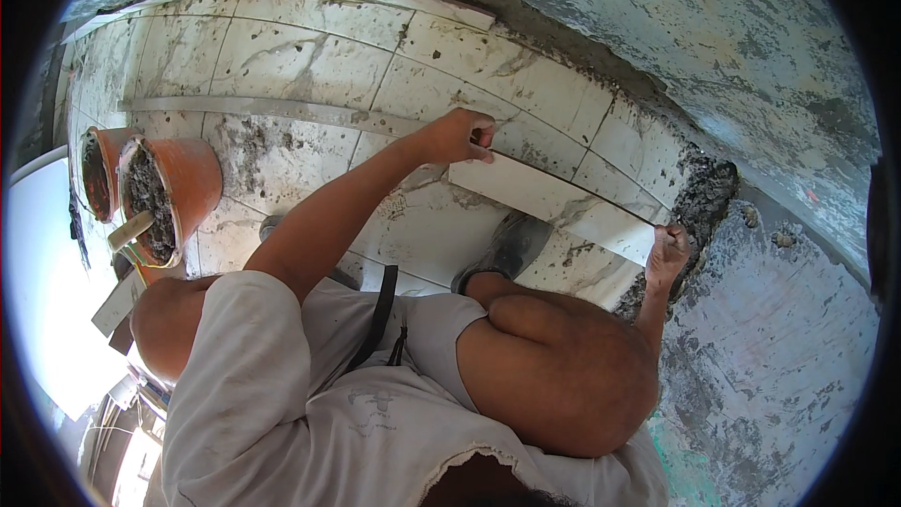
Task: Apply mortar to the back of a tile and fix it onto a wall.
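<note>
A long, narrow strip of white tile (544, 195) is held out in front of me, above the floor. My left hand (458, 137) pinches its left end, with the thumb and fingers closed at the upper corner. At the opposite end, my right hand (667, 253) grips the strip, its fingers bent over the edge. Grey wet mortar (709, 192) lies in a rough heap just beyond my right hand, against the wall base. Beneath the strip are marbled floor tiles (413, 211), smeared with mortar, and my dark boot (522, 242).
To my left, an orange bucket (195, 183) of mortar has a wooden handle (131, 231) at its rim; a second bucket (98, 174) stands beside it. A long flat bar (282, 111) crosses the tiles. Weathered walls (732, 47) close off the far side and right.
</note>
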`<state>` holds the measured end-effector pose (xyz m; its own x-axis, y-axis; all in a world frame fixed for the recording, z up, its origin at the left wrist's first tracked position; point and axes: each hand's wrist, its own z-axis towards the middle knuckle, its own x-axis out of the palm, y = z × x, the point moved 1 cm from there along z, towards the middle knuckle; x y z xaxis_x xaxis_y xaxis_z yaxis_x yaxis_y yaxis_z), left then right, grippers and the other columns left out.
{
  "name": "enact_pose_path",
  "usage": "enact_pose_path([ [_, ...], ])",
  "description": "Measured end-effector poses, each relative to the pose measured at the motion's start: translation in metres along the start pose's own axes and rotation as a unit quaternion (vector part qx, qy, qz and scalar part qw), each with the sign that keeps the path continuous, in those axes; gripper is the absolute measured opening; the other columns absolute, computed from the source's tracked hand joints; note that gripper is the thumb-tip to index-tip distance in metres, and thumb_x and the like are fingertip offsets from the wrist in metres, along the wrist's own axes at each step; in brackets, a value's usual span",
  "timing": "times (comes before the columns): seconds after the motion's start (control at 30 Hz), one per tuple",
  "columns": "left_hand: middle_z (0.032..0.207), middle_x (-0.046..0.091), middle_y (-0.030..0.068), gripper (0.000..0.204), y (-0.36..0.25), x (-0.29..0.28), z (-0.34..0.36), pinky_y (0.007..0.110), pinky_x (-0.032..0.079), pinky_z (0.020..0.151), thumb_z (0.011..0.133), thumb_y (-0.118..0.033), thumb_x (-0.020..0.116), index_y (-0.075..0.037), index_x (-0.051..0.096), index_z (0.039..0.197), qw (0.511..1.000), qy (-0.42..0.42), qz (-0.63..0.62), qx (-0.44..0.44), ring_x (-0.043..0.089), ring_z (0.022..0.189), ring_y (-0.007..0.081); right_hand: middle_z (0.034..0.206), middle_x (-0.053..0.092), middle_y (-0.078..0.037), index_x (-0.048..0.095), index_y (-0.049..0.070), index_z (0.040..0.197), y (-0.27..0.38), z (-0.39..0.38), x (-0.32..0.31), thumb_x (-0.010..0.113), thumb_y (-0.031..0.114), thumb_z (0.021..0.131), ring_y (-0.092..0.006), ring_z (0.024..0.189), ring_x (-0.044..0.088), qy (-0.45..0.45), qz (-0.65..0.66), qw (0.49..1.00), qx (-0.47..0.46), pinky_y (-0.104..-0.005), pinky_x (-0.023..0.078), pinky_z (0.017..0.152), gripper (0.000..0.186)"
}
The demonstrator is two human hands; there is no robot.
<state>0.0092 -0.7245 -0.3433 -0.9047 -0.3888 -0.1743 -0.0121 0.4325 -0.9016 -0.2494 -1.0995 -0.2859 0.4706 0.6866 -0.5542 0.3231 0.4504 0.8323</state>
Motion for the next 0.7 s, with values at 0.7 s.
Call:
enact_pose_path([
  [0.7, 0.098, 0.069, 0.0106, 0.029, 0.046, 0.017, 0.012, 0.033, 0.049, 0.081, 0.079, -0.022, 0.077, -0.001, 0.069, 0.097, 0.949, -0.307, -0.047, -0.06, 0.063, 0.095, 0.0198, 0.067, 0.044, 0.006, 0.054, 0.005, 0.078, -0.011, 0.025, -0.025, 0.067, 0.027, 0.091, -0.005, 0.062, 0.036, -0.07, -0.017, 0.996, -0.044, -0.0222, 0.031, 0.054, 0.029],
])
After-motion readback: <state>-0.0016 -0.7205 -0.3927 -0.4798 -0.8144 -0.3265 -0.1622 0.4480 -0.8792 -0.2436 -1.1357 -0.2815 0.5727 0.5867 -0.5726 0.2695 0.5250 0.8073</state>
